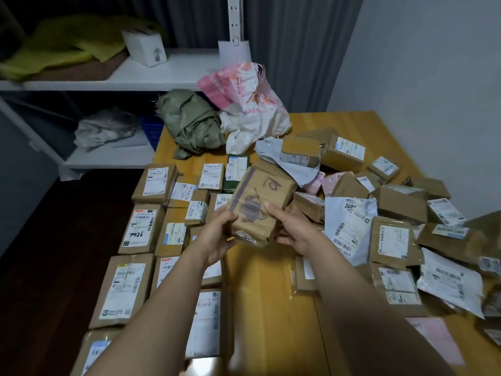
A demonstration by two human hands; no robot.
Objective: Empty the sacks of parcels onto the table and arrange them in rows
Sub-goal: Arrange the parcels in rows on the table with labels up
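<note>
Both hands hold one brown cardboard parcel [261,204] with a purple drawing, lifted above the middle of the yellow table [271,289]. My left hand [221,234] grips its left edge and my right hand [291,232] grips its right edge. Brown parcels with white labels lie in rows [146,226] on the table's left side. A loose heap of boxes and white mailers [379,213] covers the right side. Two crumpled sacks lie at the table's far end: a green one [189,123] and a pink-and-white one [249,104].
A white shelf unit [122,77] stands to the left behind the table, with a small white box [145,47] and yellow-green cloth on it. A grey wall runs along the right. Dark floor lies left of the table.
</note>
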